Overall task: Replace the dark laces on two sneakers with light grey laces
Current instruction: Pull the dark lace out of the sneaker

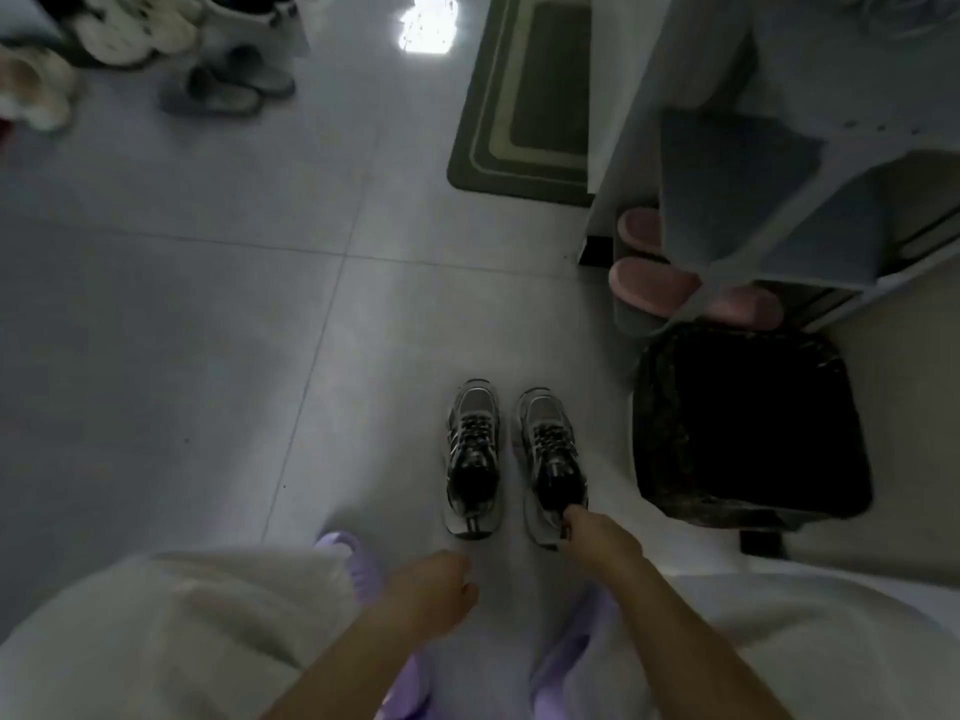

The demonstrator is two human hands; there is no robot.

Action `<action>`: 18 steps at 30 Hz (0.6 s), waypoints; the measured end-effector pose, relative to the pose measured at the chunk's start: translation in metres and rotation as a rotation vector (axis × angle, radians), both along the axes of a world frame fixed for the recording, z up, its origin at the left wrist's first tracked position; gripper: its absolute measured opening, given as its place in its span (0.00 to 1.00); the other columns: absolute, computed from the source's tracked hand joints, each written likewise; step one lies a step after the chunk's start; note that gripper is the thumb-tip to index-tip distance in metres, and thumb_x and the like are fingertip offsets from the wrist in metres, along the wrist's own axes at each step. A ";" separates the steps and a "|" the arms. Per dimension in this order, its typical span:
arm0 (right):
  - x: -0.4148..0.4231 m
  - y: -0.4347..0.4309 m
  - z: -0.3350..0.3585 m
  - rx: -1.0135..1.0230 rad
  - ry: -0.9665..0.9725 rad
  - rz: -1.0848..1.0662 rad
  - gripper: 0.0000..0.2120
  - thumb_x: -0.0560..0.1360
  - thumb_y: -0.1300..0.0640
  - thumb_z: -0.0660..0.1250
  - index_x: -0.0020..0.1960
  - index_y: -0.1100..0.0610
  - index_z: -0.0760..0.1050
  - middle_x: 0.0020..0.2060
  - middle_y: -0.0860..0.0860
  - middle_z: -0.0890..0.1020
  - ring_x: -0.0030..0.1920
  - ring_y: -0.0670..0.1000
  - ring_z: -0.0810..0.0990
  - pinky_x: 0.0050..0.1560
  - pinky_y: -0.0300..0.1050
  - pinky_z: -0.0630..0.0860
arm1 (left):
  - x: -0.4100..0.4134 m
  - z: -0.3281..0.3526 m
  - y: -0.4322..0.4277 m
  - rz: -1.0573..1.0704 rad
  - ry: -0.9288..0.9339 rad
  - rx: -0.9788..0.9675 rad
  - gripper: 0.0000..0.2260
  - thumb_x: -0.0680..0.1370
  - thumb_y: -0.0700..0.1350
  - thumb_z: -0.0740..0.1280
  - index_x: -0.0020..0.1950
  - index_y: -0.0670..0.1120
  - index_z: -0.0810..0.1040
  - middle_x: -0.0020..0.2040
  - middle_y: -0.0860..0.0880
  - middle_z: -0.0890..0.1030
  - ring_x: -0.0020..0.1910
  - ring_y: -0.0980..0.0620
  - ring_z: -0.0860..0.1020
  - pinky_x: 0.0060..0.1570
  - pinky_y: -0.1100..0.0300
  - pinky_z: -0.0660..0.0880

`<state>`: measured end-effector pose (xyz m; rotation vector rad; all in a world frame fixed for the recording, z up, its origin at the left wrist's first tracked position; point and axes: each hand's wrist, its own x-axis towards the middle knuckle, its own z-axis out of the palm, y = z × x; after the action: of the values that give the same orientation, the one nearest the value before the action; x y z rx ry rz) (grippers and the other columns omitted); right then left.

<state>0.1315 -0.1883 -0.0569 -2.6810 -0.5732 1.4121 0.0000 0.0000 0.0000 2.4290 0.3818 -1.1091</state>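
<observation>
Two grey and black sneakers with dark laces stand side by side on the tiled floor, toes pointing away from me. The left sneaker (471, 459) stands free. My right hand (597, 532) grips the heel collar of the right sneaker (550, 454), fingers hooked into its opening. My left hand (436, 589) hovers below the left sneaker with loosely curled fingers and holds nothing. No light grey laces are in view.
A black bin (748, 423) stands right of the sneakers. Pink slippers (654, 283) lie under a white shoe rack (779, 200) at the right. A green doormat (519, 96) lies ahead; grey slippers (223, 90) and light shoes (130, 33) sit far left. My feet wear purple slippers (353, 563).
</observation>
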 end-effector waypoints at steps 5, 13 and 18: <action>-0.001 -0.006 -0.038 -0.079 -0.090 0.143 0.23 0.81 0.53 0.51 0.74 0.56 0.58 0.67 0.57 0.71 0.65 0.57 0.71 0.64 0.49 0.69 | -0.017 -0.003 -0.003 0.079 -0.024 -0.023 0.18 0.78 0.56 0.58 0.64 0.50 0.71 0.61 0.49 0.77 0.59 0.49 0.76 0.58 0.61 0.71; 0.012 0.003 0.007 0.048 -0.455 -0.008 0.07 0.78 0.55 0.59 0.53 0.56 0.71 0.49 0.53 0.80 0.47 0.52 0.78 0.36 0.42 0.66 | -0.008 0.028 0.000 0.225 -0.120 -0.053 0.16 0.78 0.56 0.59 0.63 0.50 0.72 0.61 0.50 0.77 0.59 0.52 0.75 0.56 0.63 0.70; -0.002 0.014 0.104 0.208 -0.550 -0.060 0.06 0.75 0.54 0.63 0.50 0.54 0.70 0.44 0.54 0.80 0.44 0.56 0.79 0.34 0.45 0.67 | 0.050 0.080 -0.022 0.488 -0.336 -0.184 0.17 0.77 0.56 0.61 0.61 0.48 0.70 0.52 0.51 0.77 0.49 0.51 0.77 0.52 0.57 0.74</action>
<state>0.1296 -0.1748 0.0472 -2.8655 -0.6191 0.5456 0.0497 -0.0221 0.0804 2.1417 0.6793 -0.4944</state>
